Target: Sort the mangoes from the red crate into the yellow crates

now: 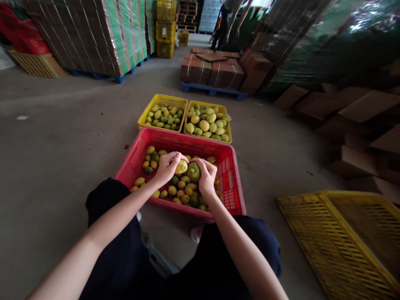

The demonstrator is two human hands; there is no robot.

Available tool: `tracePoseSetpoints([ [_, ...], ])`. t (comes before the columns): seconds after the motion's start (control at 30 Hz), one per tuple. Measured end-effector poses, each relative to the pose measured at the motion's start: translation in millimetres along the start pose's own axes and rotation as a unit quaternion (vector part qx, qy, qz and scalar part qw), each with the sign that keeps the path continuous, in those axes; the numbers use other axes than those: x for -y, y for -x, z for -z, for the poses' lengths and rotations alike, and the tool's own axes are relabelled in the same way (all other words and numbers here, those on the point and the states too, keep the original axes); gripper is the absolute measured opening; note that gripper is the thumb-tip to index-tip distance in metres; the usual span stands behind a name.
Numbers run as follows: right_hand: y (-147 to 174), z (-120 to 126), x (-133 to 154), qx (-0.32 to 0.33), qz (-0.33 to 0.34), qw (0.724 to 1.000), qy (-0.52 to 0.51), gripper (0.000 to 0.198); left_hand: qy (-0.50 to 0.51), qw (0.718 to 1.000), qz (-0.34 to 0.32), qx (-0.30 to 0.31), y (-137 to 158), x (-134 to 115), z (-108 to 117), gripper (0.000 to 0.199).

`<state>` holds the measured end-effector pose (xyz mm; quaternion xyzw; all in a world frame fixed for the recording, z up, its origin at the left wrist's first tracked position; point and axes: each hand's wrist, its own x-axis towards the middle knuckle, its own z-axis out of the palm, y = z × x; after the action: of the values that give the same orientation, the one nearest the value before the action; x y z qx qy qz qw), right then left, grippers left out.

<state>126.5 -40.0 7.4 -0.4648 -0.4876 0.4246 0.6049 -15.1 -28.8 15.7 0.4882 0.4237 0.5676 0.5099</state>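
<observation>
Above the red crate (235, 175), my left hand (168, 165) is closed around a yellow lemon (181, 167). Close beside it, my right hand (205, 174) grips a larger green lemon (193, 171). Both fruits are held side by side, and my fingertips nearly meet over them. Below, loose lemons (185, 191) in yellow and green lie across the bottom of the red crate; my hands and forearms hide some of them. Behind it stand two yellow crates, a left one (141, 120) and a right one (230, 135), both filled with lemons.
An overturned yellow crate (331, 233) lies at right, near open cardboard boxes (353, 158). Boxes on a blue pallet (215, 91) stand ahead, with a person (223, 25) behind. Wrapped stacks (87, 37) and stacked yellow crates (165, 33) are at the back left.
</observation>
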Motion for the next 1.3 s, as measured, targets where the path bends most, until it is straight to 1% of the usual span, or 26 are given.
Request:
tracePoseSetpoints([
  [0.1,1,1,1,0.002,0.018,0.999,0.031,0.027,-0.012,1.000,-0.013,0.007,1,0,2,0.027],
  [0.23,2,1,2,-0.004,0.034,0.998,0.057,0.025,-0.032,0.998,-0.043,0.031,2,-1,4,0.023],
  [0.47,3,2,-1,-0.011,0.052,0.994,0.091,0.026,-0.121,0.985,-0.109,0.060,3,3,9,0.016],
  [0.53,3,2,-1,-0.015,0.059,0.993,0.097,0.027,-0.127,0.984,-0.112,0.058,2,3,9,0.015],
  [0.6,1,1,-3,-0.020,0.049,0.994,0.093,0.026,-0.122,0.986,-0.103,0.048,1,4,6,0.016],
  [0.63,0,1,-4,-0.024,0.029,0.996,0.077,0.026,-0.112,0.989,-0.089,0.038,0,4,4,0.020],
  [0.67,-2,0,-5,-0.029,-0.005,0.998,0.050,0.027,-0.094,0.993,-0.065,0.026,-2,5,1,0.025],
  [0.7,-4,-1,-5,-0.035,-0.055,0.998,0.010,0.029,-0.063,0.998,-0.027,0.009,-4,7,-2,0.030],
  [0.73,-6,-3,-5,-0.041,-0.118,0.991,-0.040,0.032,-0.020,0.999,0.027,-0.010,-6,9,-5,0.035],
  [0.77,-8,-4,-5,-0.046,-0.186,0.977,-0.097,0.034,0.035,0.995,0.090,-0.028,-8,11,-7,0.037],
  [0.8,-11,-5,-4,-0.052,-0.248,0.955,-0.153,0.034,0.098,0.982,0.154,-0.042,-10,14,-9,0.037],
  [0.83,-13,-6,-2,-0.058,-0.298,0.931,-0.201,0.031,0.164,0.963,0.208,-0.052,-12,16,-10,0.034],
  [0.87,-15,-6,0,-0.063,-0.330,0.911,-0.238,0.025,0.226,0.940,0.247,-0.061,-14,18,-11,0.030],
  [0.9,-16,-7,2,-0.068,-0.346,0.897,-0.266,0.019,0.282,0.918,0.269,-0.069,-16,19,-10,0.024],
  [0.93,-18,-6,4,-0.071,-0.351,0.889,-0.285,0.013,0.325,0.900,0.279,-0.076,-17,20,-9,0.020],
  [1.0,-20,-6,8,-0.071,-0.352,0.882,-0.306,0.009,0.372,0.878,0.287,-0.086,-19,20,-7,0.017],
  [1.07,-21,-5,8,-0.075,-0.350,0.875,-0.325,0.009,0.386,0.870,0.297,-0.077,-19,19,-6,0.023],
  [1.17,-20,-7,5,-0.096,-0.354,0.864,-0.344,0.013,0.393,0.866,0.304,-0.055,-19,18,-6,0.035],
  [1.23,-20,-8,2,-0.101,-0.360,0.862,-0.342,0.015,0.396,0.867,0.299,-0.049,-19,19,-7,0.036],
  [1.3,-20,-9,-1,-0.094,-0.365,0.862,-0.338,0.017,0.400,0.866,0.294,-0.051,-19,19,-7,0.034],
])
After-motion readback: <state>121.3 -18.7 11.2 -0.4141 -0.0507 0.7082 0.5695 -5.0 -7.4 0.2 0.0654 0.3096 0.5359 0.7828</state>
